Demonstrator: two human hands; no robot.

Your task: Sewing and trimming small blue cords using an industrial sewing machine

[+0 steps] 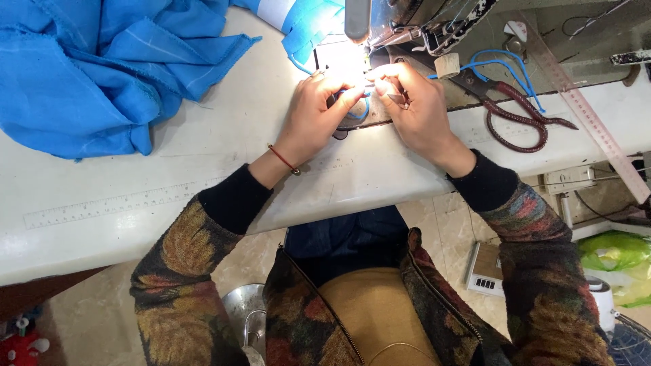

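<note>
Both hands meet under the needle area of a sewing machine (407, 20) at the top middle. My left hand (315, 115) pinches a thin blue thread (363, 108) with fingers curled; a red cord bracelet sits on its wrist. My right hand (417, 102) is closed on a small metal tool, apparently tweezers (395, 95), and touches the same thread by the bright lit plate (342, 57). The fingertips of both hands nearly touch. What lies under them is hidden.
A heap of blue cloth (88, 68) covers the table's left. Dark red scissors (515, 115) and a long ruler (583, 112) lie to the right. A printed ruler scale (115, 203) runs along the white table. A green bag (614, 251) sits below right.
</note>
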